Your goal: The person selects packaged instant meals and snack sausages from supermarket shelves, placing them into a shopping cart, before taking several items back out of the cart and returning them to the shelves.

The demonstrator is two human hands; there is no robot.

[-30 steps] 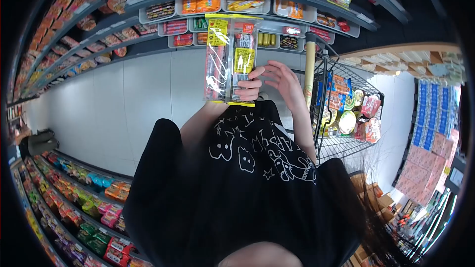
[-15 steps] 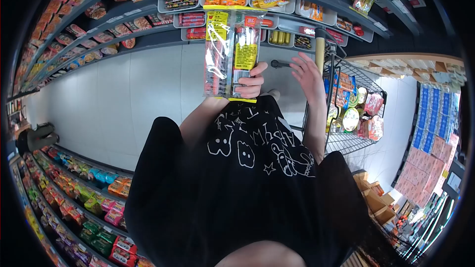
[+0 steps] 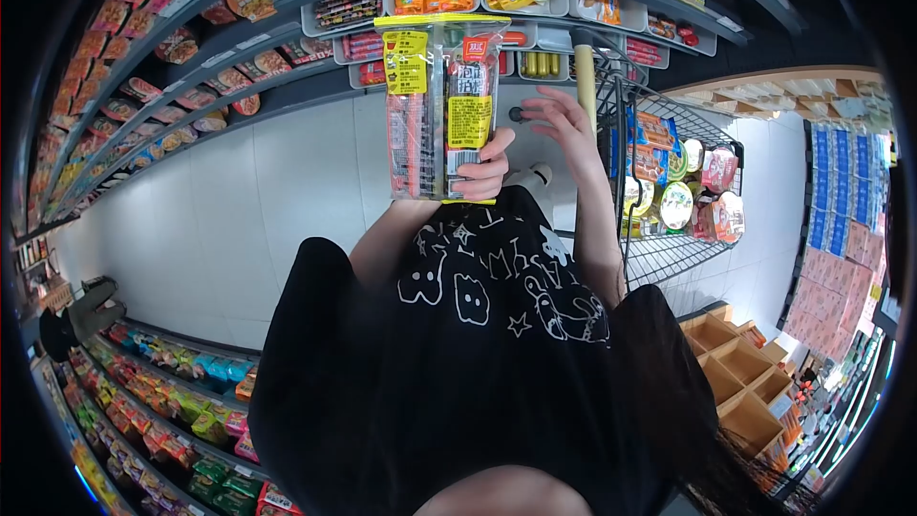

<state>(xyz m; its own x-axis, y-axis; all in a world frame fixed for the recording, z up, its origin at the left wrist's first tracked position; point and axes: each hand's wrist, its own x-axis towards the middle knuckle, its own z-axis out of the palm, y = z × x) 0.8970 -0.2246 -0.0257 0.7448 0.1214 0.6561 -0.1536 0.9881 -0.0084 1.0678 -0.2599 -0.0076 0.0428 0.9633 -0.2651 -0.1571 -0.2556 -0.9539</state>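
Observation:
My left hand (image 3: pixel 487 170) grips a clear and yellow pack of sausages (image 3: pixel 413 124) from behind, its fingers wrapped round the right edge. The printed back of the pack, with small text and a barcode, faces me. My right hand (image 3: pixel 562 122) is raised beside the pack, empty, with its fingers apart and slightly curled. Close to it is the pale handle (image 3: pixel 586 86) of a wire shopping cart (image 3: pixel 673 263); hand and handle appear apart. Inside the cart lie a blue and orange sausage pack (image 3: pixel 654 148) and several tubs (image 3: pixel 676 205).
Ahead, a shelf (image 3: pixel 382 24) carries trays of packaged sausages (image 3: pixel 543 65). Instant-noodle cups (image 3: pixel 234 62) line the left shelves. Bagged snacks (image 3: pixel 172 401) fill shelves at lower left, where another person's legs (image 3: pixel 91 311) show. Wooden bins (image 3: pixel 740 363) and stacked cartons (image 3: pixel 831 220) stand right.
My right hand has moved left and dropped slightly, closer to the pack, its fingers more curled. The pack stays in my left hand, tilted slightly differently. The cart handle appears farther left.

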